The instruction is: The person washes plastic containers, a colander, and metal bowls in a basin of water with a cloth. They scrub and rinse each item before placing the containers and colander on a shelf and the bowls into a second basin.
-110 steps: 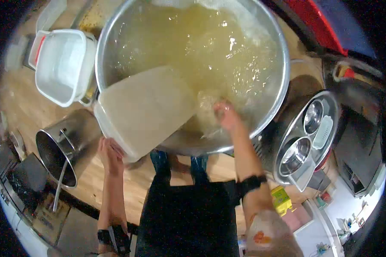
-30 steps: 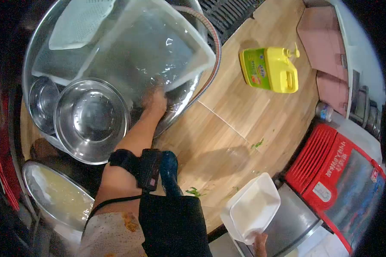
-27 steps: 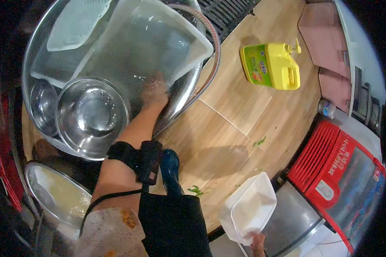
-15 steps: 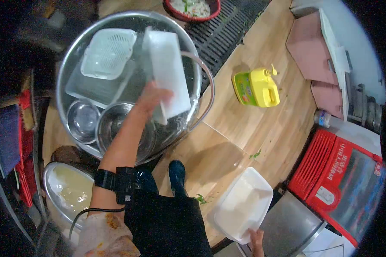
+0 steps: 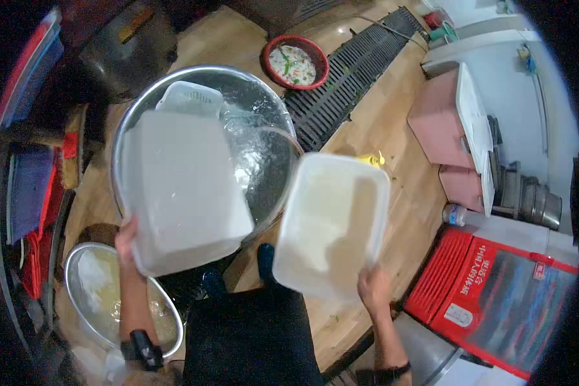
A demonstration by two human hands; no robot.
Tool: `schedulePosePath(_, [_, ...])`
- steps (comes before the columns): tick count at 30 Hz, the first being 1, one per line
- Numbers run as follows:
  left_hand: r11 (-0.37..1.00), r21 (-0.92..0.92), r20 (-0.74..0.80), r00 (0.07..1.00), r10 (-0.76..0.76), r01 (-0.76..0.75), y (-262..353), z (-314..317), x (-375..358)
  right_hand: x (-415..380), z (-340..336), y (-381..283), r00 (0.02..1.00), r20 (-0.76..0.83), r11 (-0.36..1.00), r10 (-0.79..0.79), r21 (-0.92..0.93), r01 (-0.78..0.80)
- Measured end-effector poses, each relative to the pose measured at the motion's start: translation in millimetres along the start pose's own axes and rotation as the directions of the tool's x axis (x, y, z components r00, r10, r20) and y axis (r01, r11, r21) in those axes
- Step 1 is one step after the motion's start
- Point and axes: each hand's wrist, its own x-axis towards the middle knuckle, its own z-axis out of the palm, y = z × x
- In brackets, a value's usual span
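Observation:
My left hand (image 5: 127,237) grips the lower rim of a large white plastic tub (image 5: 180,186), held tilted over a wide steel basin (image 5: 264,109) with water in it. A second white tub (image 5: 331,225), its open side facing me, is held at its near edge by my right hand (image 5: 373,287) above the wooden floor. A white slotted basket (image 5: 190,96) lies in the basin behind the left tub. Other things in the basin are hidden by that tub.
A red bowl of scraps (image 5: 294,61) sits beside a black floor grate (image 5: 341,83). A yellow bottle (image 5: 373,158) peeks over the right tub. A steel bowl of yellowish liquid (image 5: 106,293) is lower left. Pink boxes (image 5: 441,122) and a red cabinet (image 5: 495,302) stand right.
My left hand has lifted a tub out of the steel basin and drawn it toward me. My right hand has raised the other tub up to the middle of the view.

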Motion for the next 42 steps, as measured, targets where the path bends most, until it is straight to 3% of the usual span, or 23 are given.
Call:
schedulePosePath(2, [0.996, 0.086, -0.029, 0.999, 0.042, -0.039, 11, -9, -27, 62, 2, -52, 0.972, 0.176, 0.946, -0.159, -0.254, 0.201])
schedulePosePath(3, [0.998, 0.044, -0.109, 0.992, 0.056, -0.052, 21, 12, -49, 86, -1, -85, 0.938, 0.062, 0.931, -0.34, -0.116, 0.345])
schedulePosePath(4, [0.998, 0.049, -0.125, 0.991, 0.056, -0.051, 26, 8, -61, 114, 4, -118, 0.944, 0.039, 0.929, -0.328, -0.165, 0.33])
schedulePosePath(5, [0.996, 0.07, -0.218, 0.974, 0.065, -0.05, 25, 3, -73, 142, 22, -135, 0.869, -0.07, 0.851, -0.49, -0.255, 0.459])
schedulePosePath(7, [0.996, 0.09, -0.336, 0.94, 0.052, -0.023, 15, -10, -95, 175, 30, -187, 0.798, 0.065, 0.718, -0.6, -0.397, 0.572])
schedulePosePath(9, [0.965, 0.264, -0.515, 0.846, 0.136, 0.006, 6, -30, -119, 208, 76, -216, 0.765, 0.153, 0.549, -0.626, -0.61, 0.571])
schedulePosePath(13, [0.972, 0.234, -0.5, 0.853, 0.148, -0.031, -26, -92, -171, 221, 112, -267, 0.631, 0.148, 0.344, -0.761, -0.733, 0.587])
schedulePosePath(15, [0.825, 0.563, -0.426, 0.835, 0.347, -0.056, -33, -99, -183, 223, 120, -284, 0.769, 0.185, 0.488, -0.613, -0.676, 0.552])
schedulePosePath(17, [0.898, 0.426, -0.389, 0.874, 0.291, -0.109, -32, -73, -171, 256, 161, -261, 0.783, 0.164, 0.533, -0.6, -0.647, 0.545])
schedulePosePath(19, [0.974, 0.126, -0.281, 0.935, 0.215, -0.187, -35, -42, -158, 268, 174, -233, 0.82, 0.216, 0.737, -0.53, -0.36, 0.572])
schedulePosePath(20, [0.94, 0.309, -0.405, 0.875, 0.265, -0.142, -51, -74, -161, 274, 188, -223, 0.815, 0.229, 0.725, -0.532, -0.374, 0.578])
schedulePosePath(21, [0.713, 0.689, -0.547, 0.738, 0.395, 0.129, -72, -134, -179, 280, 203, -213, 0.862, 0.195, 0.798, -0.467, -0.326, 0.506])
schedulePosePath(22, [0.364, 0.782, -0.623, 0.634, 0.458, 0.505, -103, -196, -197, 285, 222, -204, 0.902, 0.167, 0.86, -0.397, -0.276, 0.43])
schedulePosePath(23, [0.089, 0.68, -0.672, 0.57, 0.473, 0.728, -130, -235, -210, 291, 241, -197, 0.898, 0.179, 0.849, -0.402, -0.296, 0.439])
schedulePosePath(25, [0.326, 0.74, -0.665, 0.562, 0.493, 0.589, -116, -187, -196, 291, 277, -184, 0.911, 0.013, 0.911, -0.412, -0.033, 0.412])
schedulePosePath(26, [0.416, 0.752, -0.659, 0.567, 0.494, 0.512, -107, -170, -192, 278, 284, -199, 0.955, 0.026, 0.913, -0.295, 0.304, 0.273])
schedulePosePath(27, [0.469, 0.755, -0.655, 0.571, 0.495, 0.458, -101, -159, -186, 279, 306, -202, 0.954, 0.022, 0.912, -0.299, 0.301, 0.279])
schedulePosePath(29, [0.521, 0.749, -0.654, 0.579, 0.486, 0.409, -93, -150, -177, 285, 357, -197, 0.904, 0.22, 0.536, -0.365, 0.844, 0.011])
schedulePosePath(33, [0.592, 0.738, -0.643, 0.603, 0.472, 0.325, -86, -152, -168, 301, 409, -208, 0.901, 0.343, 0.496, -0.265, 0.85, -0.178])
schedulePosePath(35, [0.631, 0.723, -0.639, 0.617, 0.459, 0.28, -81, -156, -168, 310, 409, -201, 0.799, 0.477, 0.539, -0.366, 0.809, -0.235])
schedulePosePath(38, [0.704, 0.687, -0.616, 0.659, 0.432, 0.181, -74, -168, -170, 285, 340, -197, 0.762, 0.568, 0.629, -0.312, 0.724, -0.282])
schedulePosePath(40, [0.761, 0.639, -0.611, 0.672, 0.417, 0.109, -66, -174, -168, 255, 275, -219, 0.784, 0.597, 0.812, -0.172, 0.536, -0.231])
schedulePosePath(42, [0.827, 0.561, -0.597, 0.707, 0.379, 0.03, -62, -182, -165, 261, 255, -197, 0.734, 0.621, 0.841, -0.275, 0.525, -0.13])
